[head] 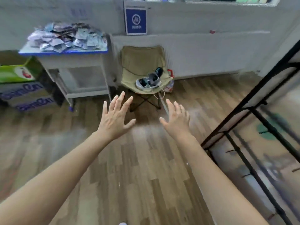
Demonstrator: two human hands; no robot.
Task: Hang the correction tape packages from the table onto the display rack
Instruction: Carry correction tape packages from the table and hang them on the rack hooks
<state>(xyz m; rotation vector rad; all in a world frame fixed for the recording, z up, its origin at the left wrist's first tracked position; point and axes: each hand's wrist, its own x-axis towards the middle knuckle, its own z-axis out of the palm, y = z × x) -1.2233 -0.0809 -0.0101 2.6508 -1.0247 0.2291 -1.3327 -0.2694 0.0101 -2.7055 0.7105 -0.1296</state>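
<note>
A heap of several correction tape packages (68,37), pale blue and purple, lies on a small grey table (48,51) with a blue edge at the upper left. The black-framed display rack (253,111) runs along the right edge, with short black hooks on its panel. My left hand (116,117) and my right hand (176,120) are stretched out over the wooden floor, palms down and fingers spread, holding nothing. Both are well short of the table and apart from the rack.
A beige folding chair (142,65) with a pair of shoes (150,78) stands against the wall between table and rack. Cardboard boxes (24,93) and a green box (14,73) sit left of the table. A blue-and-white box (136,18) stands on the ledge behind.
</note>
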